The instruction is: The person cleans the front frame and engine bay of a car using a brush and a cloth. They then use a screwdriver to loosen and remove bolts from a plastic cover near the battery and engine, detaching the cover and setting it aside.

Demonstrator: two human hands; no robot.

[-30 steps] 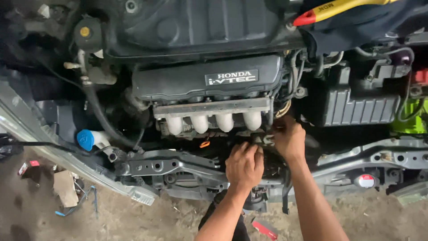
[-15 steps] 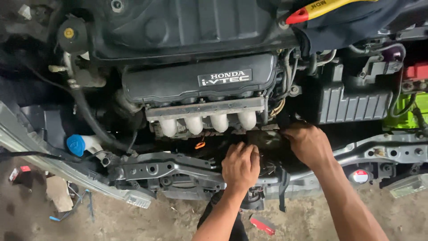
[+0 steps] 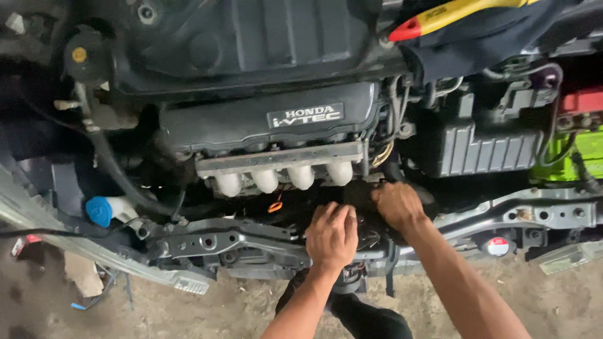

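Both hands, left hand (image 3: 331, 235) and right hand (image 3: 397, 204), curl on a dark part (image 3: 359, 194) (grip hidden) below the pale pipes (image 3: 284, 179), centre frame; apparently mid-fitting, needing steady feel.

**Soft daylight up front, deep shadow in the bay**

The light is even and fairly dim — no hard glare anywhere. It falls best on the near side: the dirt floor (image 3: 207, 314), both forearms, the left hand (image 3: 331, 235) and right hand (image 3: 397, 204) are plainly lit. Further in, the bay sinks into near-black, and detail under the hands is lost. The white runners (image 3: 282, 179) and the yellow handle (image 3: 465, 12) stand out brightest. Focus is fair in the middle — the edges go softer and slightly smeared.
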